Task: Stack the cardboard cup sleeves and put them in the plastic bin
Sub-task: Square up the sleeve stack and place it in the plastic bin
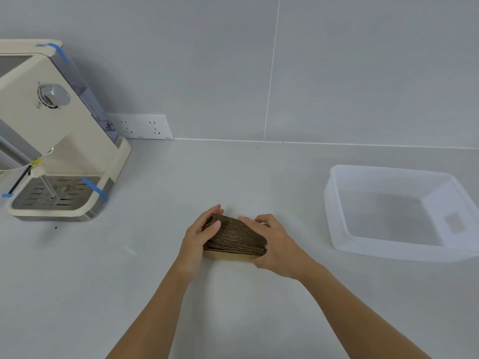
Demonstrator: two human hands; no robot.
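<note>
Cardboard cup sleeves [234, 235] sat stacked on the counter [155, 268], left hand [198, 238] and right hand [276, 240] clamping their ends; uneven pressure could have fanned them short of the empty plastic bin [337, 218].

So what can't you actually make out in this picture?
- Head view: how many sleeves are in the stack; the left hand and right hand cover its ends.
- Coffee machine: its left side is cut off by the picture edge.
- Bin: the label on its right wall is too blurred to read.
</note>
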